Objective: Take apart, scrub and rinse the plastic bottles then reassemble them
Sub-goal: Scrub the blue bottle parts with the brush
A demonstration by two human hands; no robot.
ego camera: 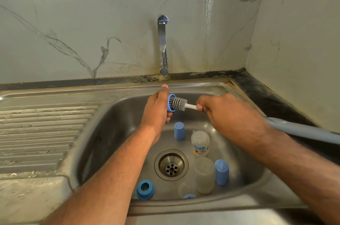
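Marble-veined wall panels back a steel sink (114, 114) with a ribbed drainboard on its left and a chrome tap (163, 44), from which no water shows running. Lying in the basin are two clear bottle bodies (200, 143) (204, 175), two blue caps (179, 130) (221, 172) and a blue collar ring (145, 189) near the front wall, so the bottles look already taken apart. Above them, the left hand (158, 109) grips another blue ring (170, 103), while the right hand (226, 112) curls round the handle of a grey brush (180, 103) whose head presses into that ring. Scrubbing appears midway; rinsing and reassembly seem still to come.
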